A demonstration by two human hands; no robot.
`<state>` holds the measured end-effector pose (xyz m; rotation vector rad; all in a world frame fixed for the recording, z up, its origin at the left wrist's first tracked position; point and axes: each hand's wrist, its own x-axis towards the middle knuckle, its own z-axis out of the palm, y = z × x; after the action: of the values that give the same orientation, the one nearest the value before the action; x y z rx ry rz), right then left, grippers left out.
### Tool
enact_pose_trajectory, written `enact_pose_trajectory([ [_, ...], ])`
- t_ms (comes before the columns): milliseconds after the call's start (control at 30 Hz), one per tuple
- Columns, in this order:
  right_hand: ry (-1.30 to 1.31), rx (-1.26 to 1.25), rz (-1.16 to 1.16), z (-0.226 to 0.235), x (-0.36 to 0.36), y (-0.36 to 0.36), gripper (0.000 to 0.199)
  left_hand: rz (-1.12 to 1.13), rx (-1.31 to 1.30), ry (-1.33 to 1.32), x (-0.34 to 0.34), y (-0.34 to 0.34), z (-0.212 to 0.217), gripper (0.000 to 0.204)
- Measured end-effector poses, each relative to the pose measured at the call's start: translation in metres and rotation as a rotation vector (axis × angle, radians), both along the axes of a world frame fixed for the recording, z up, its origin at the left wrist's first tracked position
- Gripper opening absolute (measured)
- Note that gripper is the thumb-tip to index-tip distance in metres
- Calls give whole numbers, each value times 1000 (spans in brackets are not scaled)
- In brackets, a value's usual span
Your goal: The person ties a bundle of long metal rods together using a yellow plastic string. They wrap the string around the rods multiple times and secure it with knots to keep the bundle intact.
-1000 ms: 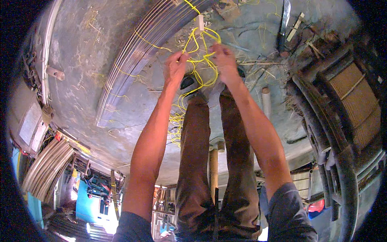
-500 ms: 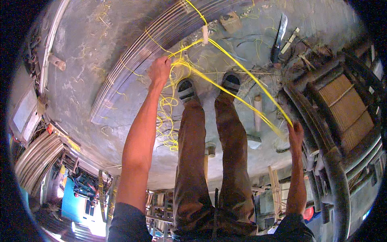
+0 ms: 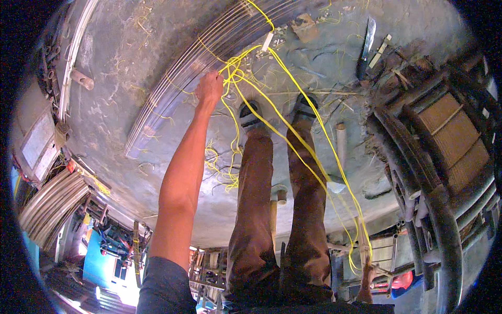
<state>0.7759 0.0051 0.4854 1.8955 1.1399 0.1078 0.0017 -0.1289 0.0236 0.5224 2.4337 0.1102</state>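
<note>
Fingers (image 3: 213, 77) of the left hand (image 3: 208, 91) stay clamped on the yellow cord (image 3: 230, 67), right where its loops bunch up, and that hand has barely budged. Strips (image 3: 172, 86) lie bundled on the floor (image 3: 104, 141) to its left. Nearer the body, left of the legs (image 3: 254, 183), there's a loose tangle (image 3: 230, 186) of yellow cord on the floor, with a length rising from it to the bunch. On to the pale peg (image 3: 267, 41), up ahead of the feet: cord turns at it and comes back toward the body. And here's the big change! A second ago both hands were close together over crumpled loops; then the right swung wide, and now it's down at the lower edge, beyond the right leg. Long strands cross in front of that leg, some straight, others sagging. So the cord looks drawn out to length, though not all the slack is out. Right hand (image 3: 366, 282): small and dim, but its fingers appear closed around the cord's far end. Knife (image 3: 366, 47) off to the right, untouched.
</note>
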Motion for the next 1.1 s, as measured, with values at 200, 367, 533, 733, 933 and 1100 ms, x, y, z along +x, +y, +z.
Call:
enact_pose_trajectory([
  [200,957,-184,358,-238,-228,11,70,-36,162,-40,6,-22,6,28],
  [367,1497,-283,579,-382,-522,-6,67,-30,282,-38,6,-21,4,27],
  [533,1554,-321,644,-454,-640,-27,84,-12,316,-47,10,-14,8,28],
  [733,1374,4,860,-507,-648,-34,59,7,252,-50,11,-17,12,27],
  [933,1777,-543,147,-534,-631,-41,41,1,249,-115,16,-12,16,30],
  [1100,1765,-606,-462,-485,-644,-68,42,30,340,-106,20,-19,4,28],
])
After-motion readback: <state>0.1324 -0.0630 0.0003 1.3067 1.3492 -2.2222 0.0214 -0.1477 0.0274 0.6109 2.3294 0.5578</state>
